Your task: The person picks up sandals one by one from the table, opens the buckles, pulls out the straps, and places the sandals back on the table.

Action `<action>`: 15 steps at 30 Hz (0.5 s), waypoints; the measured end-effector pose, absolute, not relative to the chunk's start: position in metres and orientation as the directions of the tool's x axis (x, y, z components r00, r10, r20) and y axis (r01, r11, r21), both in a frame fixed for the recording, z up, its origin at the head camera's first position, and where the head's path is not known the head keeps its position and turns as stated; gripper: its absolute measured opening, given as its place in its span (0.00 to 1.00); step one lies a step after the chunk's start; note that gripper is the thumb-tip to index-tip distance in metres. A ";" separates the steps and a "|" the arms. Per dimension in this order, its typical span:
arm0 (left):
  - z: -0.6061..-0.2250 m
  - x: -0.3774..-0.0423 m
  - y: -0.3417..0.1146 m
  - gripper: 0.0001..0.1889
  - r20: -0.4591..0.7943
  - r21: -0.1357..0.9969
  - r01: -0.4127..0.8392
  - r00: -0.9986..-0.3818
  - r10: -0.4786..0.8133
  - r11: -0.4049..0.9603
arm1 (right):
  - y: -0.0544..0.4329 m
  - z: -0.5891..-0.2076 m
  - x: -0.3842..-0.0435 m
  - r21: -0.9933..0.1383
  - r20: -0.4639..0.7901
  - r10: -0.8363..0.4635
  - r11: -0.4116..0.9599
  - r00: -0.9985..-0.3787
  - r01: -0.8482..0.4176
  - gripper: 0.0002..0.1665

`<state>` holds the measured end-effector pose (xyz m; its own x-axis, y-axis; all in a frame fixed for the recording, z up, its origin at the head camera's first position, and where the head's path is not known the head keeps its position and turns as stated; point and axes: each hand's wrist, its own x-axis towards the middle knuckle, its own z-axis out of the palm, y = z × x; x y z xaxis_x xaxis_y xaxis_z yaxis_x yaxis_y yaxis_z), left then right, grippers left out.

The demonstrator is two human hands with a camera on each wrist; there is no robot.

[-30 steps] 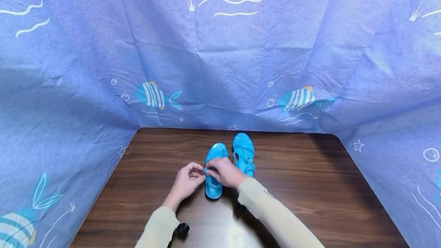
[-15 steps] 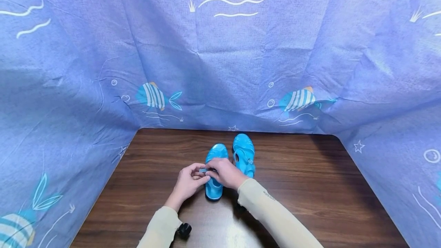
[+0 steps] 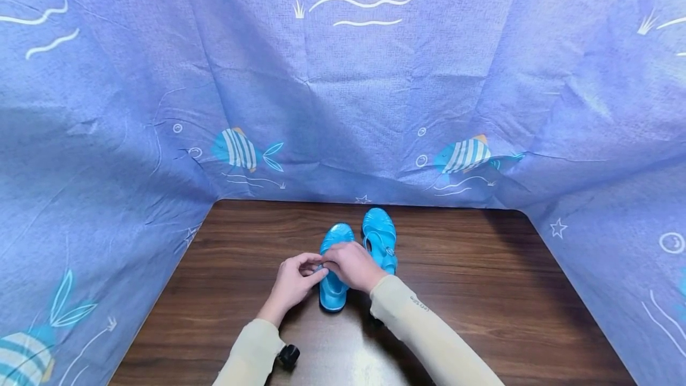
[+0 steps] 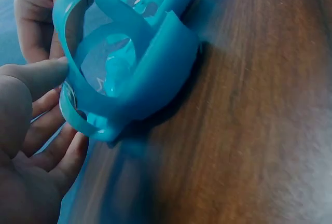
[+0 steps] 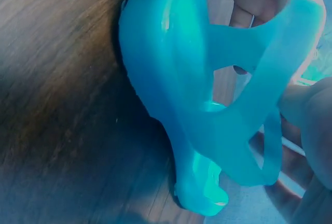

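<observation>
Pointing lengthwise, toe-first, toward curtain (image 3: 354, 106): left sandal (image 3: 333, 294)

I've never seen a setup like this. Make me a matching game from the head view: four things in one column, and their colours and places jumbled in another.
Things
1. Left sandal
2. Table
3. Cloth
4. Right sandal

Descriptions
A. Bluish-purple, printed with striped fish
B. Bright blue, the sandal set nearer the cloth's lower edge
C. Dark brown, with wood grain
D. Bright blue, the sandal set farther from the cloth's lower edge

Right pairs: 1-D, 2-C, 3-A, 4-B
</observation>
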<state>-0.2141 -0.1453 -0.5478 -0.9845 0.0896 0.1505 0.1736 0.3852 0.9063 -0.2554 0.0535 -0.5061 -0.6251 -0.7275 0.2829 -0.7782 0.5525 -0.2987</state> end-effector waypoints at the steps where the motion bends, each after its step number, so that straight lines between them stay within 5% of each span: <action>1: -0.547 -0.214 -0.145 0.14 0.170 0.892 0.194 -0.981 0.094 0.408 | 0.054 -0.506 -0.255 -0.304 0.279 -0.723 0.558 -0.632 -0.772 0.09; 15: -0.540 -0.214 -0.139 0.12 0.270 0.809 0.318 -0.948 0.168 0.494 | 0.060 -0.507 -0.258 -0.398 0.207 -0.695 0.583 -0.688 -0.708 0.08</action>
<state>-0.2136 -0.1386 -0.5396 -0.9482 0.1675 0.2700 0.3178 0.4943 0.8091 -0.2580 0.0603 -0.5072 -0.6885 -0.6950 0.2071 -0.7084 0.5832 -0.3976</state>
